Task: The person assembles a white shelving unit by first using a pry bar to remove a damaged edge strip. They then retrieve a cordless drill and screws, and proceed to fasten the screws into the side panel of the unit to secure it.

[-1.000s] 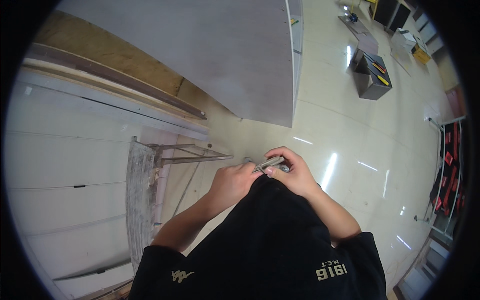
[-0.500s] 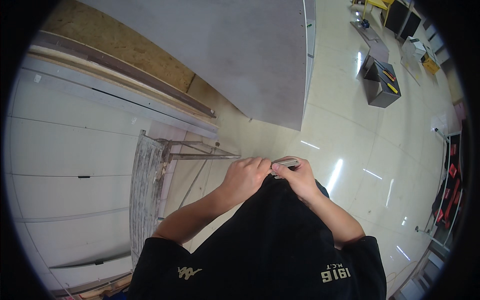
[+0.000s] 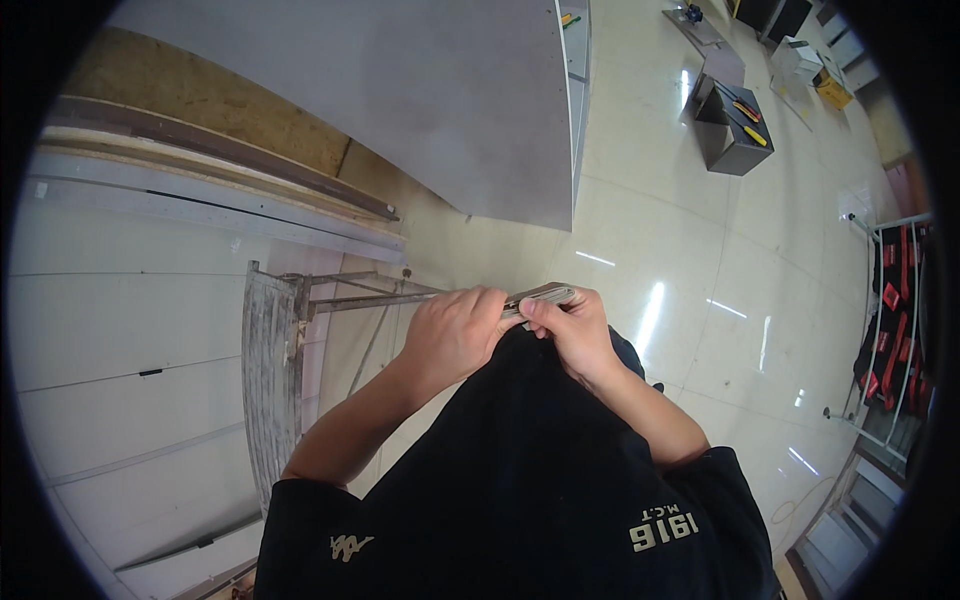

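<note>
My left hand point(image 3: 455, 330) and my right hand point(image 3: 577, 335) meet in front of my black shirt, both closed on one small, flat, pale object with layered edges point(image 3: 553, 293). It looks like a stack of thin strips or a folded piece; its exact kind cannot be made out. My right thumb lies on the near side of it, while the right fingers curl beneath. The left fingers are bent over its left end and hide that part.
Left of me stands a worn, paint-stained wooden bench point(image 3: 272, 385). Ahead is a large grey cabinet panel point(image 3: 440, 110), with stacked boards point(image 3: 220, 165) beside it. Screwdrivers point(image 3: 745, 118) lie on a dark box point(image 3: 740, 155) on the tiled floor. A white rack point(image 3: 880, 340) is at right.
The whole view has shifted, so the surroundings sit farther up and left. My hands are slightly farther apart, and more of the flat pale object shows between them.
</note>
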A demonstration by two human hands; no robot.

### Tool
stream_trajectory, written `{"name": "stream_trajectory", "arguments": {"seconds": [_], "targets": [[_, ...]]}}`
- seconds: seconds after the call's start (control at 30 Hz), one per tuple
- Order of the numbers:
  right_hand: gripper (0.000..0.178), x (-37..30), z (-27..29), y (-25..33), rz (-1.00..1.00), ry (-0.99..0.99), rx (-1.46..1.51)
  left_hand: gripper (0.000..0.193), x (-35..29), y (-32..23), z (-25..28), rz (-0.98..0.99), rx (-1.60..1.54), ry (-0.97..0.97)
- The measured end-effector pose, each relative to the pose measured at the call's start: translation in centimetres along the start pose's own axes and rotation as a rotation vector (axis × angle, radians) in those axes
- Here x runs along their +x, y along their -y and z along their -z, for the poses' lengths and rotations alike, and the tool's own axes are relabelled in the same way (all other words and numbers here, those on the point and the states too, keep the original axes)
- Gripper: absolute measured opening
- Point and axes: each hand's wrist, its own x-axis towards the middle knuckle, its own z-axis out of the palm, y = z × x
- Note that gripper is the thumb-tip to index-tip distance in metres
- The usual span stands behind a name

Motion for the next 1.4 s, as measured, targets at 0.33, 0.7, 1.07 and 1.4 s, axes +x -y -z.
{"name": "stream_trajectory", "arguments": {"seconds": [0.33,0.7,1.07,1.4], "targets": [[0.019,1.2,1.1,0.1,0.047,0.088,-0.128,0.026,0.3,0.3,-0.1,0.003,0.101,-0.096],[0.029,2.0,1.9,0.7,0.019,0.227,-0.357,0.017,-1.3,1.8,-0.8,-0.040,0.191,-0.029],[0.026,3.1,1.1,-1.3,0.106,0.207,-0.561,0.019,-2.4,3.7,-3.2,0.160,-0.110,0.080],[0.020,6.2,1.6,-5.4,-0.443,0.339,-0.595,0.010,-7.5,5.0,-11.6,0.408,-0.397,0.152]]}}
